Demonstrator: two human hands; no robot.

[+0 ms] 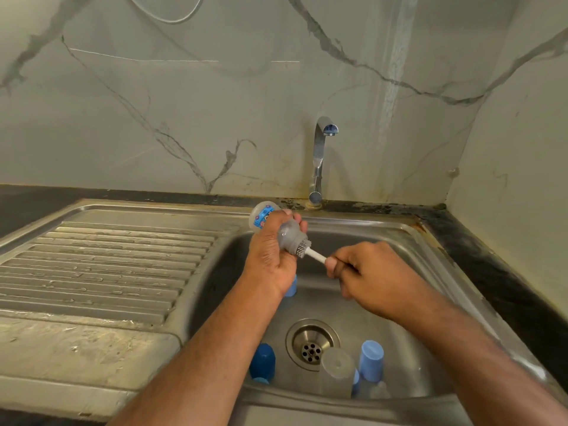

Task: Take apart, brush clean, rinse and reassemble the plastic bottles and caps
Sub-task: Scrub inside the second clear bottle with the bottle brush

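My left hand (270, 256) grips a small clear plastic bottle (262, 217) with a blue printed label, held on its side over the sink with its mouth pointing right. My right hand (365, 272) grips the white handle of a bottle brush (316, 256). The brush's grey bristles sit at the bottle's mouth, partly inside it. In the sink basin lie a dark blue cap (262, 362), a light blue cap (371, 359), a clear bottle (336, 375) and another light blue piece (291, 287) half hidden behind my left wrist.
The steel sink (399, 238) has a round drain (312, 344) in its middle. A chrome tap (319, 158) stands behind it; no water runs. A ribbed draining board (101, 265) lies to the left. Marble-patterned walls close the back and right.
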